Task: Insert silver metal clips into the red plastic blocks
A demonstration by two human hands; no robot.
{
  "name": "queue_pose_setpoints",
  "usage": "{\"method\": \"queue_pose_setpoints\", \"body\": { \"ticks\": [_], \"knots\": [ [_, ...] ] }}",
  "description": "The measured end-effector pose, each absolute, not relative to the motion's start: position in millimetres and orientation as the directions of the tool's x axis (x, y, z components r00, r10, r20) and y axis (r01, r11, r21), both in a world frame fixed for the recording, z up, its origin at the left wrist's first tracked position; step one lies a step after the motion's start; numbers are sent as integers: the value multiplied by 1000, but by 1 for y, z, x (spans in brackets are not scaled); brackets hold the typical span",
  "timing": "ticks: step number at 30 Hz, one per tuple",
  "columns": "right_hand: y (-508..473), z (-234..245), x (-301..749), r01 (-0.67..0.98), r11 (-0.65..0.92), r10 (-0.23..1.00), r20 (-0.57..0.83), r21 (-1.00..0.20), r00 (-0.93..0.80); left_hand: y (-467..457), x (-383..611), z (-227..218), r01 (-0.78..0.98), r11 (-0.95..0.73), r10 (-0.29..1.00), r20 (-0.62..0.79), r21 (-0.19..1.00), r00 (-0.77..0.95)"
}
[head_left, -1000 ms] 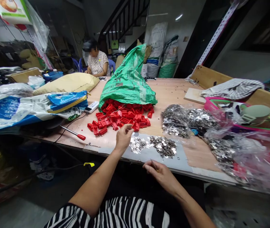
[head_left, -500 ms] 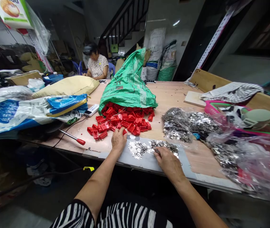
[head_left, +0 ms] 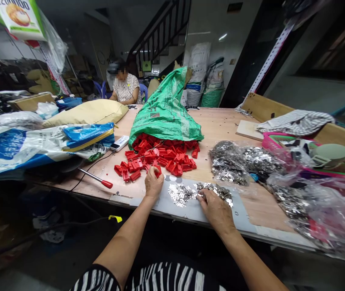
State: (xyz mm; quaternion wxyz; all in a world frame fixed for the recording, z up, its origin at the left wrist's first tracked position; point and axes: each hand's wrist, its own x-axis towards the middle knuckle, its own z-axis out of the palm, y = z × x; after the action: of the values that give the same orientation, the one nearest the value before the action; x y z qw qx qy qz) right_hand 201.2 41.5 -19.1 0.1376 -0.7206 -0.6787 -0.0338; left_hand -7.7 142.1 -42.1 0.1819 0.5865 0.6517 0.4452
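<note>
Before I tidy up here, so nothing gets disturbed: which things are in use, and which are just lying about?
In use: left hand at the red plastic pieces; right hand on the silver metal pieces on the grey board.

Lying about: green sack, red-handled screwdriver, bagged silver pieces, striped cloth.

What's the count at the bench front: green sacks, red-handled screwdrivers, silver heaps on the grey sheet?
Green woven sack: 1
Red-handled screwdriver: 1
Silver metal heaps on the grey sheet: 2
Total: 4
</note>
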Motion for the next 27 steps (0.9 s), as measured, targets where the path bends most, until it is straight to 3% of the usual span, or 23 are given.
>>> {"method": "queue_pose_setpoints", "body": {
  "ticks": [7,10,12,14,18,27],
  "knots": [
    [44,-15,200,991,-57,980,183,-123,80,125,-8,-34,336,-133,945,222,932,-242],
    [42,-12,202,992,-44,980,185,-120,66,101,-12,-25,-143,-66,992,50,988,-114],
    [40,-9,202,991,-48,981,183,-121,70,81,-17,-18,-468,93,996,-86,879,36],
    [39,-7,202,990,-68,981,172,-120,89,62,-23,-10,-632,270,962,-182,727,203],
    [42,-7,198,990,-93,984,144,-103,108,34,-30,-3,-710,458,889,-260,535,377],
    [47,-7,193,989,-117,983,132,-85,128,18,-23,-9,-711,617,774,-424,338,470]
  ]
}}
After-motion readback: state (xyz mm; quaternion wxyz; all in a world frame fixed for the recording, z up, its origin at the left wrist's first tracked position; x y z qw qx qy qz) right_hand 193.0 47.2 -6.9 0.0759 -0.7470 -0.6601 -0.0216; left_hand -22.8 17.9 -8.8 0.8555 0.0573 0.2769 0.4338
